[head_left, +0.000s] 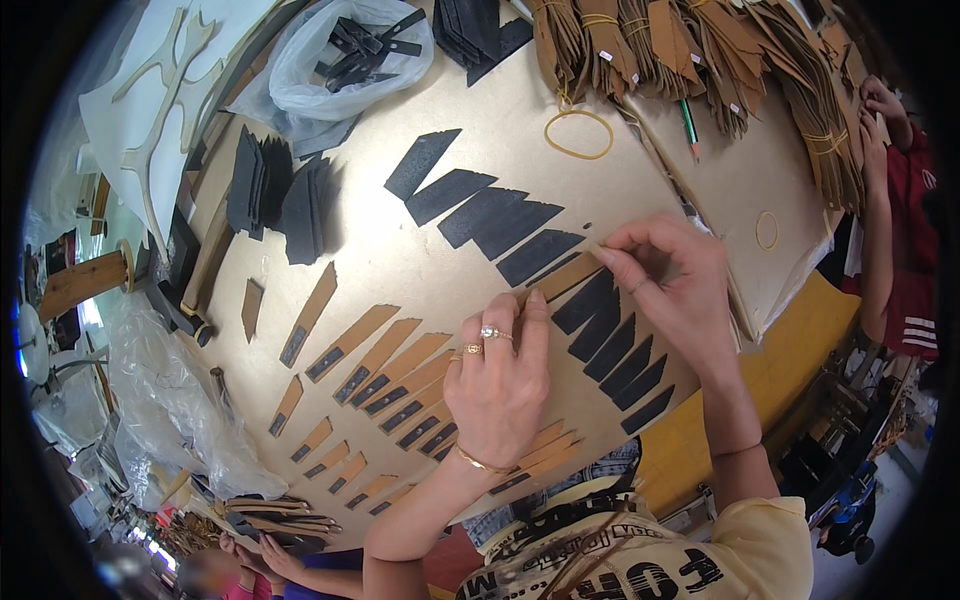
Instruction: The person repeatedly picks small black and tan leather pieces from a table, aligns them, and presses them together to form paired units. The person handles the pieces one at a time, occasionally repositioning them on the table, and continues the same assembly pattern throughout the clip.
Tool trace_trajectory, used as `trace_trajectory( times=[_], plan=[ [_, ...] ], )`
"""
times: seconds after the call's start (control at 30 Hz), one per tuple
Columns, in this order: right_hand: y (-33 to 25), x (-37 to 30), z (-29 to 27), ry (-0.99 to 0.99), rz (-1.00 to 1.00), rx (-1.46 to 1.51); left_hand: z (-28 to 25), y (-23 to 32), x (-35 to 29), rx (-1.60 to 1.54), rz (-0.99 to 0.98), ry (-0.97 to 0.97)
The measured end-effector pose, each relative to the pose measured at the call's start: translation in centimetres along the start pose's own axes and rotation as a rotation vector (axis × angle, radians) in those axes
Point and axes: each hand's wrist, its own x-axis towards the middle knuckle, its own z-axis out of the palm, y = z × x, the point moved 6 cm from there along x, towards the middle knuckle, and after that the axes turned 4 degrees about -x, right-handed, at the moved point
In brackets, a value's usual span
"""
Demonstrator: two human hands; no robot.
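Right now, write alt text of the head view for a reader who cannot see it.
A person's left hand and right hand touch opposite ends of a tan strip among rows of black pieces on a table. Tan pieces with dark ends lie lower left, and banded brown bundles lie at the top right.

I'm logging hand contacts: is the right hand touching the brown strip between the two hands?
Touching. The head view shows the right hand with its thumb and a fingertip at the upper end of the brown strip.
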Motion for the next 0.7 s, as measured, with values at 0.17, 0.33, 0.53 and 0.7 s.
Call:
trace_trajectory(
  times=[0.17,0.33,0.53,0.7],
  plan=[
    [-0.1,-0.1,0.0,-0.005,-0.031,-0.045,0.0,0.0,0.0,-0.005,0.001,0.009],
    [-1.0,-0.7,0.5,0.048,-0.211,-0.300,0.0,-0.2,0.0,-0.017,0.005,0.006],
    [-2.2,-2.3,1.5,0.104,-0.606,-0.584,-0.5,-0.9,0.3,-0.276,-0.093,0.010],
    [-3.0,-3.4,1.6,0.061,-0.737,-0.794,-0.5,-1.5,0.4,-0.399,-0.130,0.005]
  ],
)
